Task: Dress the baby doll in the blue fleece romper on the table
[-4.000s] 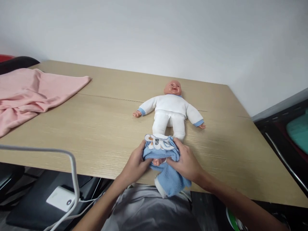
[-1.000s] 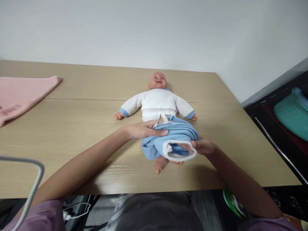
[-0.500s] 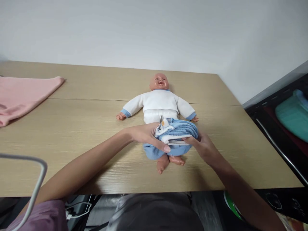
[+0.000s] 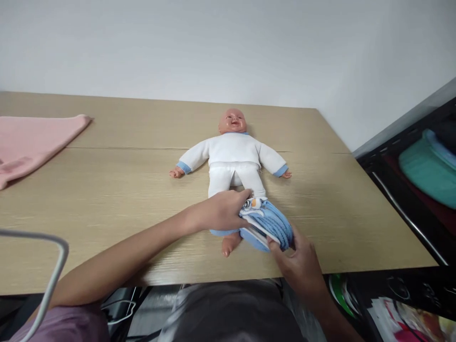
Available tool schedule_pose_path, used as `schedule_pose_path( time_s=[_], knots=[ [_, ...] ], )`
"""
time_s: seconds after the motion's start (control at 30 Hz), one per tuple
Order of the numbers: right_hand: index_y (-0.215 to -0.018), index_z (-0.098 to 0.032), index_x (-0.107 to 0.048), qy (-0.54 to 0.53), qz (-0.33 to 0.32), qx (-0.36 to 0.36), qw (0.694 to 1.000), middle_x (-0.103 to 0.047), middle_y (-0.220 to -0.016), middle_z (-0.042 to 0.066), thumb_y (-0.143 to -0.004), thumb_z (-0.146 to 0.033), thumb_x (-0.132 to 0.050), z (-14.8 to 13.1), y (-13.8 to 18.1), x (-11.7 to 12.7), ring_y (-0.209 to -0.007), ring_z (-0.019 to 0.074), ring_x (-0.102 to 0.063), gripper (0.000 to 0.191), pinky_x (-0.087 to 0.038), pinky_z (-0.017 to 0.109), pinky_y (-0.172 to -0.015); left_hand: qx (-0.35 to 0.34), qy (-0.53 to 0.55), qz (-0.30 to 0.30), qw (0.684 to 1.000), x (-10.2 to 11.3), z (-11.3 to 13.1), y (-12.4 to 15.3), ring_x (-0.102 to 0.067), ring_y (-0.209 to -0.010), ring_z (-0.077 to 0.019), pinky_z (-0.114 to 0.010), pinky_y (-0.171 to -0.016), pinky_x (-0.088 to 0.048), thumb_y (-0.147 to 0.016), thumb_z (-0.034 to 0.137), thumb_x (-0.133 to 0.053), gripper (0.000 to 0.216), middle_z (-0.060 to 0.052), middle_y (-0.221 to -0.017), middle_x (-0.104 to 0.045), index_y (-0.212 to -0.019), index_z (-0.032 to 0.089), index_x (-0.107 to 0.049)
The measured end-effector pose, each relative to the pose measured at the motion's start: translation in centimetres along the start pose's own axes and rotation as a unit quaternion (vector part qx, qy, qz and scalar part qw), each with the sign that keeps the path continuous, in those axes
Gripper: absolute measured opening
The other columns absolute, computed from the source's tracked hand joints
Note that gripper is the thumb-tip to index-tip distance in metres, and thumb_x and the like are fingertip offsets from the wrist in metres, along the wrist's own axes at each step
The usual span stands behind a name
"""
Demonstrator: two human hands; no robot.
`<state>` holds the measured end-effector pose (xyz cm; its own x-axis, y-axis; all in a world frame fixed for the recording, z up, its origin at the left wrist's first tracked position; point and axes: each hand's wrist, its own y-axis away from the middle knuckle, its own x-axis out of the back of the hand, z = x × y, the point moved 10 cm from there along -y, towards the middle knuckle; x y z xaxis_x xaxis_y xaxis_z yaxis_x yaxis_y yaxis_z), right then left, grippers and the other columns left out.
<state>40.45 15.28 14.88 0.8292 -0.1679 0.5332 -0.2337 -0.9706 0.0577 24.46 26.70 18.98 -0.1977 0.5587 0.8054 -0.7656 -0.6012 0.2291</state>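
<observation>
A baby doll (image 4: 233,149) lies on its back, arms spread, in a white top and white trousers with blue cuffs. Over its lower legs I hold a bunched blue-and-white cloth garment (image 4: 272,218) with a small cartoon print at its left end. The fingers of my left hand (image 4: 224,209) close on the printed end. At the lower right end, my right hand (image 4: 299,261) pinches the white edge between thumb and fingers. One doll foot shows below the cuff; the other is hidden behind the garment and my hand.
A pink cloth (image 4: 39,142) lies at the left of the wooden table (image 4: 124,180). A grey curved tube (image 4: 57,270) rises at the lower left. To the right stands a dark rack (image 4: 399,199) with a teal item (image 4: 427,166). The wall is behind the table.
The garment has moved down and to the right and turned, its right end now lower. Both hands moved with it. More of the doll's white trousers shows.
</observation>
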Motion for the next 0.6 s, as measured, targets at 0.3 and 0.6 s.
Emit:
schedule_pose_path(
  time_s=[0.3,0.6],
  knots=[
    [-0.112,-0.023,-0.066,0.146,0.163,0.124,0.968,-0.072,-0.122,0.017,-0.086,-0.028,-0.062,-1.8,1.6,1.2,-0.11,0.0386,-0.071,0.026,-0.058,0.052,-0.092,0.032,-0.143,-0.026,0.989,-2.0,0.6,-0.6,-0.079,-0.106,-0.0402,-0.043,-0.086,-0.055,-0.094,0.037,-0.073,0.037,-0.018,-0.111,-0.082,-0.122,0.015,-0.063],
    [-0.121,-0.021,-0.07,-0.196,0.066,-0.041,0.977,-0.085,-0.111,0.009,-0.088,-0.032,-0.071,4.3,1.1,-1.8,-0.101,0.0294,-0.08,0.035,-0.065,0.038,-0.089,-0.017,0.035,0.034,0.999,-1.5,0.3,-0.6,-0.077,-0.108,-0.0356,-0.043,-0.093,-0.055,-0.088,0.026,-0.074,0.054,-0.012,-0.118,-0.079,-0.139,0.016,-0.057]
  ],
)
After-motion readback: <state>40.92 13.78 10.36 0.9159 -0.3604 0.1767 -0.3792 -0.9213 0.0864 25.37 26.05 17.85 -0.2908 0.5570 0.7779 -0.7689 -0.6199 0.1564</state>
